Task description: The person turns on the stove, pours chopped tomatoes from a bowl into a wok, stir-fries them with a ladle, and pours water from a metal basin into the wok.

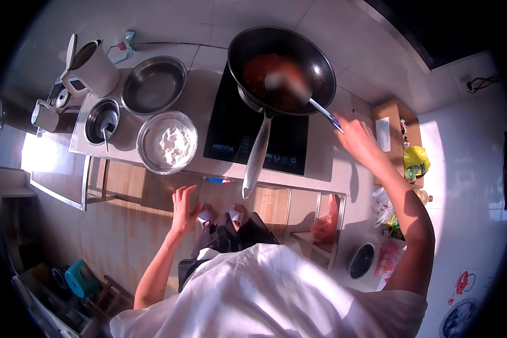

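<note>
My right hand is closed around the handle of a spatula, whose blurred head rests in red sauce inside a black wok. The wok sits on a black induction cooktop, its long handle pointing toward me. In front of the counter, my left hand hangs in the air with fingers apart, holding nothing. Nearest to it is a bowl of white flour, standing at the counter's front edge.
Behind the flour bowl lies an empty metal basin. A small metal bowl with a spoon and a white kettle with its lid up stand at the left. At the right is a cardboard box with packets.
</note>
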Demonstrator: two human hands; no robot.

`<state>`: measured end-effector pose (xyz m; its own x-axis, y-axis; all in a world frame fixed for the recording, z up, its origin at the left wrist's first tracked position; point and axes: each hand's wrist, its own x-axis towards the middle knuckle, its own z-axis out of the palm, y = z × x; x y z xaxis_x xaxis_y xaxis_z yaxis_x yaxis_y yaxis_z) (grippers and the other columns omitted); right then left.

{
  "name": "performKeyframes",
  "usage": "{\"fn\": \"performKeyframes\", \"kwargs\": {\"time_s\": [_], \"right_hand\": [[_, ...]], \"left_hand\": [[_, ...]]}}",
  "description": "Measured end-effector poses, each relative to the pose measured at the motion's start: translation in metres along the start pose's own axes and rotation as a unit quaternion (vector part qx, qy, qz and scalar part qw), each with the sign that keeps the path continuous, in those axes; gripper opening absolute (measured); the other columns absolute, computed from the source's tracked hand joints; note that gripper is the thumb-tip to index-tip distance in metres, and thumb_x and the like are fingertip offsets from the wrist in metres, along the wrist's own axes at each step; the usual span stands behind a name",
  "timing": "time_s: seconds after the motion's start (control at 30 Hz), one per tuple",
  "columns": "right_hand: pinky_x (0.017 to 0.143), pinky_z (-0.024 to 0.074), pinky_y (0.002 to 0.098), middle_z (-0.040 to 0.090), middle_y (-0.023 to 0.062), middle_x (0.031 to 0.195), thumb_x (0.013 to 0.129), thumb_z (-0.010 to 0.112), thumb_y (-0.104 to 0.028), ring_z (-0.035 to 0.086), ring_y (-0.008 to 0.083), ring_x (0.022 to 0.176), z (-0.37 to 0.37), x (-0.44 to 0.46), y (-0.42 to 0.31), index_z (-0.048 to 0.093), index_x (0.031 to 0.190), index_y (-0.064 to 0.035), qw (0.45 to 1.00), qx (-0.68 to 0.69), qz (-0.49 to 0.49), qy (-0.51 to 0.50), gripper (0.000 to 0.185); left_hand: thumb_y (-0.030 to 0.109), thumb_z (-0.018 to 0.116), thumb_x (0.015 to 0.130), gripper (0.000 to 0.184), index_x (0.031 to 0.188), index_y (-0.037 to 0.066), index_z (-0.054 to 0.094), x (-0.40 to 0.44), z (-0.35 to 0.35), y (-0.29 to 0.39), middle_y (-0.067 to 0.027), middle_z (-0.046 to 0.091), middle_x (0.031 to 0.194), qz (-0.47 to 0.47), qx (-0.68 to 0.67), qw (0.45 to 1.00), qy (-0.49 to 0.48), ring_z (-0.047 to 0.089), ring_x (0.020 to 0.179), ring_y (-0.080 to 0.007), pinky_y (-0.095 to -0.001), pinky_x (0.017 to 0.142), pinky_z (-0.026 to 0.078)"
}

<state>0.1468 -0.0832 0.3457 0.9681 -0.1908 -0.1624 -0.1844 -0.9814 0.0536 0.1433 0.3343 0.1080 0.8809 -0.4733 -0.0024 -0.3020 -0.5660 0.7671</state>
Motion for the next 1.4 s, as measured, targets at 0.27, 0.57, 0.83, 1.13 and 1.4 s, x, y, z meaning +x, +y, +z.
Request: {"fn": "performKeyframes", "kwargs": {"time_s": [0.27,0.57,0.83,1.13,1.4], "right_hand": [[0.065,0.0441,0.0438,0.056,0.0245,0.07,0.078,0.056,-0.013,0.057,0.041,0.072,0.012,-0.002,0.014,0.052,0.113,-0.0024,0.992,0.119,-0.028,-0.01,0.037],[0.066,0.0451,0.0448,0.057,0.023,0.068,0.082,0.056,-0.016,0.058,0.0397,0.069,-0.012,-0.014,0.005,0.054,0.107,-0.0016,0.992,0.122,0.033,0.011,0.029],[0.064,0.0425,0.0413,0.054,0.0222,0.069,0.079,0.055,-0.016,0.055,0.0385,0.067,0.008,0.0,0.0,0.052,0.111,-0.0001,0.991,0.134,0.024,-0.014,0.037],[0.036,0.0337,0.0179,0.044,-0.002,0.058,0.093,0.035,-0.033,0.041,0.0041,0.043,-0.037,0.005,0.017,0.049,0.106,0.0023,0.818,0.51,0.193,-0.182,0.04],[0.036,0.0293,0.0179,0.039,-0.0031,0.058,0.096,0.033,-0.034,0.033,0.0025,0.044,-0.022,0.035,0.01,0.048,0.101,0.0041,0.744,0.514,0.257,-0.341,0.042]], "left_hand": [[0.003,0.066,0.066,0.058,0.12,0.008,0.044,0.002,-0.003,0.01,-0.0164,0.042,0.116,0.009,-0.005,1.0,0.003,0.039,0.108,-0.0351,-0.0425,0.094,0.034],[0.004,0.066,0.066,0.057,0.119,0.008,0.045,-0.009,-0.007,-0.001,-0.0162,0.042,0.115,-0.001,-0.001,1.0,0.002,0.039,0.108,-0.0346,-0.0418,0.094,0.034],[0.005,0.065,0.068,0.054,0.119,0.008,0.045,-0.007,-0.006,0.004,-0.0139,0.043,0.116,0.006,-0.009,1.0,-0.009,0.037,0.112,-0.033,-0.0414,0.096,0.032],[0.026,0.056,0.087,0.046,0.126,0.007,0.039,0.045,-0.004,0.083,-0.0081,0.046,0.119,-0.004,-0.362,0.916,-0.172,0.045,0.109,-0.0175,-0.0325,0.092,0.038],[0.033,0.045,0.092,0.034,0.116,0.009,0.04,0.088,0.018,0.159,-0.0084,0.055,0.102,-0.183,-0.724,0.633,-0.204,0.057,0.076,-0.0124,-0.0281,0.069,0.049]]}}
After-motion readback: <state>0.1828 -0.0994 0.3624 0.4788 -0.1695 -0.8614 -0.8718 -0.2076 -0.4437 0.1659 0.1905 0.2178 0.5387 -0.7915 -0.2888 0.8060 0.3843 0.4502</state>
